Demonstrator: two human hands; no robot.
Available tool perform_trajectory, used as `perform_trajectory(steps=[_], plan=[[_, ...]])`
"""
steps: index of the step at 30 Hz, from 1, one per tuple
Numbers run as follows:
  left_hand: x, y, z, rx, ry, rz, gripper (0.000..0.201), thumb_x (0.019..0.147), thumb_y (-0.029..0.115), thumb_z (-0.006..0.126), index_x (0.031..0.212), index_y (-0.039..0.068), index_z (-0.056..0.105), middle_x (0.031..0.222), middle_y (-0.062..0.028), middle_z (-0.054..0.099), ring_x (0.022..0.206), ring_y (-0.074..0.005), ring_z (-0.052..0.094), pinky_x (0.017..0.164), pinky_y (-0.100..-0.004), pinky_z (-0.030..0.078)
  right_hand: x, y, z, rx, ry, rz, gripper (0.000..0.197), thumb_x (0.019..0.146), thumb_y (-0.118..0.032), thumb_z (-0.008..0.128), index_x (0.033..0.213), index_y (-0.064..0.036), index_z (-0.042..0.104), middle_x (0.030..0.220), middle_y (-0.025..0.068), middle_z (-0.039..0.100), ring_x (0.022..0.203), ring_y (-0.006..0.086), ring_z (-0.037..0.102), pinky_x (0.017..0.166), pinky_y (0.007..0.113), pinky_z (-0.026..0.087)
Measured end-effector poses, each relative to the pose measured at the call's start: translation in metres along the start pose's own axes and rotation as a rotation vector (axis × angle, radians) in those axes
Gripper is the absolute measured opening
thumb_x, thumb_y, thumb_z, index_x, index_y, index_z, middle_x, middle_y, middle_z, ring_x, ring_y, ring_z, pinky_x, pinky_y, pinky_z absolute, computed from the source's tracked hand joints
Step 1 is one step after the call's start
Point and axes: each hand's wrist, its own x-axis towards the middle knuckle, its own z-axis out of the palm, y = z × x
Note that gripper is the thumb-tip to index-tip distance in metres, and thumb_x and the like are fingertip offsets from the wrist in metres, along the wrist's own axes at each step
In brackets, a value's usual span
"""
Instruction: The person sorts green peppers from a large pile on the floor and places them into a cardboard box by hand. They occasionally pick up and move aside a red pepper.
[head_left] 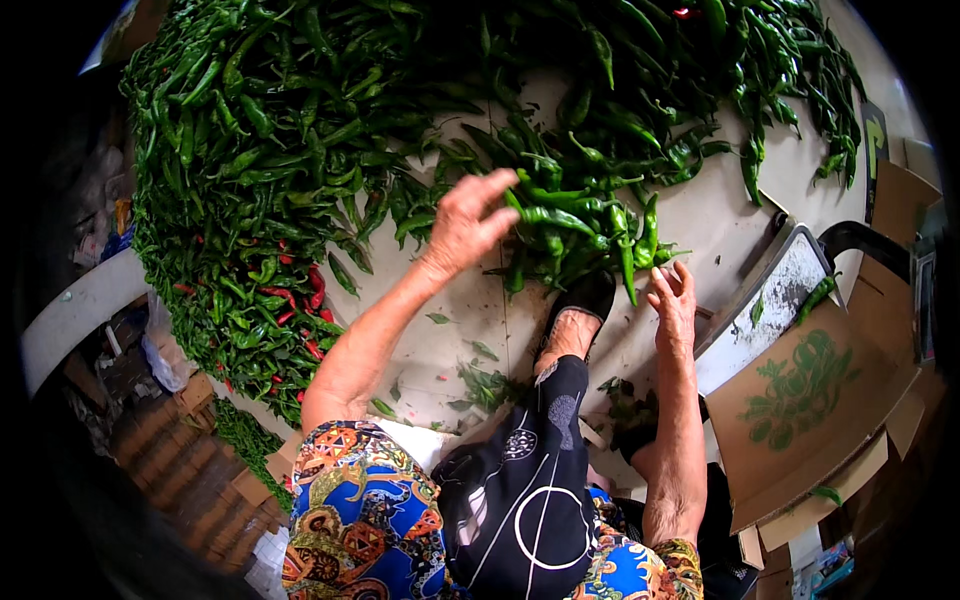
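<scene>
A heap of long green peppers [560,222] lies on the pale floor in front of me. My left hand [472,222] is at the heap's left side, slightly blurred. Its fingers are apart and reach toward the peppers, with nothing seen inside the hand. On the right, my right hand [672,298] has half-curled fingers, spaced apart, at the near edge of the heap. Its fingertips are close beside the hanging ends of the peppers; whether they touch is unclear. My shoe [585,295] rests just below the heap, between both hands.
A much larger pile of green peppers [270,110] curves around the far and left sides. Red peppers [315,290] are mixed in at the left. An open cardboard box [815,410] stands at right beside a white, dirt-specked panel [765,300]. Loose leaves [488,385] litter the floor.
</scene>
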Motion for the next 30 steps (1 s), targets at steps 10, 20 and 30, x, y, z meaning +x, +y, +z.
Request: perform_trajectory(steps=[10, 20, 30], plan=[[0.032, 0.056, 0.091, 0.253, 0.184, 0.102, 0.072, 0.076, 0.032, 0.084, 0.140, 0.014, 0.056, 0.158, -0.0268, 0.028, 0.136, -0.0469, 0.042, 0.112, -0.0507, 0.040, -0.010, -0.008, 0.012, 0.181, -0.042, 0.036, 0.096, 0.084, -0.037, 0.082, 0.156, -0.0055, 0.027, 0.140, 0.0213, 0.053, 0.121, 0.0283, 0.059, 0.104, 0.041, 0.046], [-0.037, 0.082, 0.083, -0.264, 0.098, 0.113, 0.050, 0.084, 0.003, 0.067, 0.133, 0.009, 0.062, 0.132, -0.0142, 0.063, 0.126, -0.0306, 0.057, 0.110, -0.0430, 0.043, 0.001, 0.008, -0.010, 0.456, -0.052, 0.121, 0.074, 0.089, -0.025, 0.078, 0.147, -0.0030, 0.038, 0.137, 0.0143, 0.056, 0.124, 0.0246, 0.058, 0.101, 0.036, 0.047], [0.044, -0.065, 0.024, 0.762, 0.045, 0.176, 0.076, 0.067, -0.005, 0.068, 0.139, 0.015, 0.054, 0.133, -0.0159, 0.051, 0.130, -0.0384, 0.046, 0.103, -0.0534, 0.037, 0.004, -0.001, 0.011, 0.508, -0.149, 0.155, 0.033, 0.094, -0.029, 0.073, 0.121, -0.0148, 0.061, 0.113, -0.0040, 0.066, 0.101, 0.0077, 0.061, 0.087, 0.026, 0.046]])
